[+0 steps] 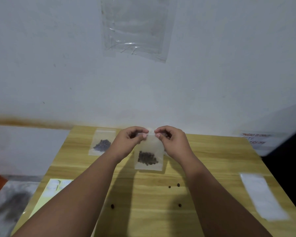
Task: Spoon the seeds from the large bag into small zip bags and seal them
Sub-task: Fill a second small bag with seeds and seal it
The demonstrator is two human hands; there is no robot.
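Your forearms (85, 194) converge over the table (212, 159) centre, where your left hand (132, 139) and right hand (171, 141) each pinch the top strip of the small zip bag (150, 147), held upright so its seeds (147, 159) settle low, clear of the seal; a filled bag (102, 142) lies far left.

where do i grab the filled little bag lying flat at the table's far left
Likely its empty zip-end strip, the far end of the small bag, pinched from above. It lies flat on the table and its seeds pool at the near end, so the far strip is thin and seed-free. The left hand and right hand pinch the other bag.
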